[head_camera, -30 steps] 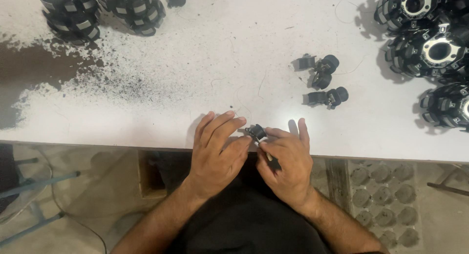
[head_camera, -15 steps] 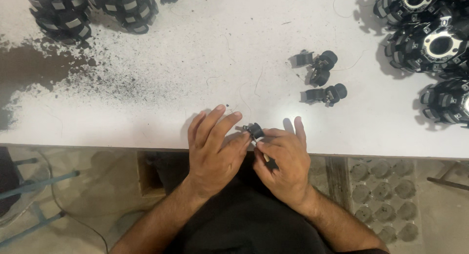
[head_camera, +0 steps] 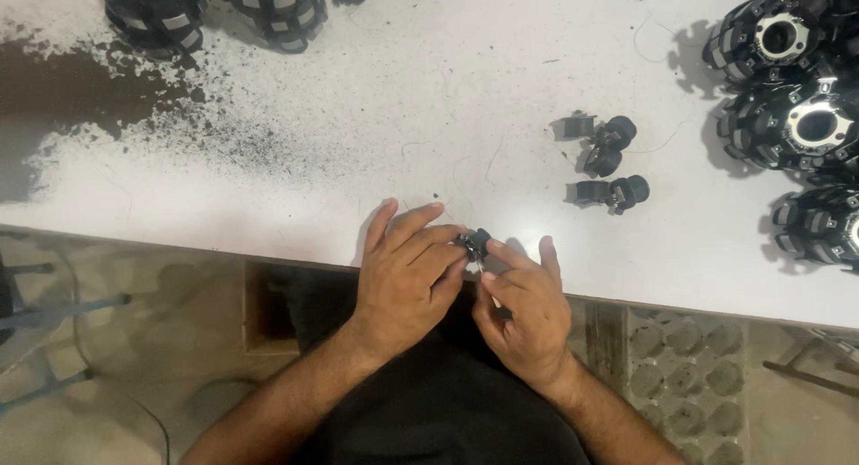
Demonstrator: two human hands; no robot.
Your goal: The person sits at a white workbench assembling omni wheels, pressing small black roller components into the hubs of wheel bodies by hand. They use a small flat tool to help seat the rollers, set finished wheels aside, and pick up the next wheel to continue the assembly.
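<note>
At the white table's (head_camera: 268,205) near edge, the left hand (head_camera: 407,277) and right hand (head_camera: 528,308) are pinching a small black part (head_camera: 474,243) together, mid-fitting; steady alignment appears needed next.

- Your left hand (head_camera: 407,273) and right hand (head_camera: 523,308) cover most of the small black part (head_camera: 472,242); its shape can't be made out.
- Black ringed assemblies (head_camera: 787,44) at right run past the frame's edge.
- Black banded stacks (head_camera: 157,17) at top left are cut off by the top edge.
- The small black pieces (head_camera: 608,147) mid-table are too small to identify.
</note>
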